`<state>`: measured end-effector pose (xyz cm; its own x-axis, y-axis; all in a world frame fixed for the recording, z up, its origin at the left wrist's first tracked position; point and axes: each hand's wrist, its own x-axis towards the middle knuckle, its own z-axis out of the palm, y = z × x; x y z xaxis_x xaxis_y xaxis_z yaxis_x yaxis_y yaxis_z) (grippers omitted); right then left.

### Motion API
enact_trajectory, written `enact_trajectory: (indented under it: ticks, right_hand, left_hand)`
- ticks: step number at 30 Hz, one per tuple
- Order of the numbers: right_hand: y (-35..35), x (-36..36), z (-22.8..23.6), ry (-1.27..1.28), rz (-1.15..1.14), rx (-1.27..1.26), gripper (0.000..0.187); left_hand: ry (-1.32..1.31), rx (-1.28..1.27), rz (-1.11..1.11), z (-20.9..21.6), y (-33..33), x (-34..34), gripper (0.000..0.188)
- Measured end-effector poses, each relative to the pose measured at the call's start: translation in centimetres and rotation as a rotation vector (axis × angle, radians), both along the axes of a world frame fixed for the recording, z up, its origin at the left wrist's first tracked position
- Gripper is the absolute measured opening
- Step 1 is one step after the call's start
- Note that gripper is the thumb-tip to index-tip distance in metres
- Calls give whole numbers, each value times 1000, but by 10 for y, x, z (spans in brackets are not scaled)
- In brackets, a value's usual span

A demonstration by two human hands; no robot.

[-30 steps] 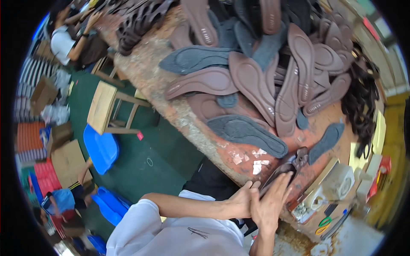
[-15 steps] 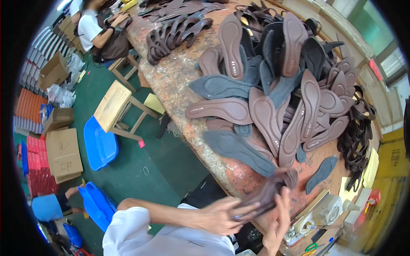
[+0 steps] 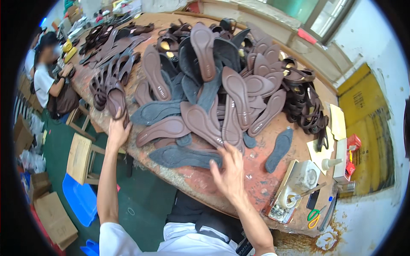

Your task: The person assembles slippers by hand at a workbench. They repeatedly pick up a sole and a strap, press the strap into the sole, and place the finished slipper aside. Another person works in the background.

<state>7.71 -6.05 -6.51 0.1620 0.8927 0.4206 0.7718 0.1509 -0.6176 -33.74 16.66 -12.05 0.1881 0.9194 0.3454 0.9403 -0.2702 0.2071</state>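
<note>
At the table's left side my left hand (image 3: pixel 118 131) is closed round the end of a brown strappy sandal (image 3: pixel 116 102). That sandal lies against a row of similar brown sandals (image 3: pixel 99 87). My right hand (image 3: pixel 230 173) reaches over the near edge of a big heap of insoles, its fingers apart. Its fingertips are at the lower end of a brown insole (image 3: pixel 232 126), and I cannot tell if they touch it. Beside the thumb, a grey insole (image 3: pixel 183 157) lies with its fuzzy side up. More brown insoles (image 3: pixel 203 51) lie across the heap.
Black strappy sandals (image 3: pixel 301 100) are piled at the right. A lone grey insole (image 3: pixel 279 149), a glue container with a brush (image 3: pixel 294 198) and scissors (image 3: pixel 314 217) lie near the right edge. Another person (image 3: pixel 47 85) sits at the far left, near wooden stools (image 3: pixel 79 158).
Both hands were together on a brown sandal in front of me. My left hand has carried it left to the sandal row. My right hand has released it and moved over the insoles.
</note>
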Motion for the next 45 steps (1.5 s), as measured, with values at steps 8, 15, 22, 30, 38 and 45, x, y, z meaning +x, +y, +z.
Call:
enact_trajectory:
  ticks: [8,15,22,30,38,45]
  right_hand:
    - [116,97,-10,-100,-443,113,54]
    - [97,97,21,95,-364,27,51]
    - [-131,78,52,710,-307,40,38]
    - [-207,70,34,860,-90,53,42]
    - [-227,78,67,1059,-246,302,33]
    - [-237,75,83,874,-217,-16,43]
  left_hand:
    - [-352,123,-376,89,-139,180,32]
    - [156,-49,-795,16,-101,334,57]
    - [-426,-60,-918,86,-52,423,13]
    - [-267,14,-715,177,50,642,65]
    - [-321,655,-1055,143,-93,562,21]
    - [-167,179,-1317,52,-233,282,19]
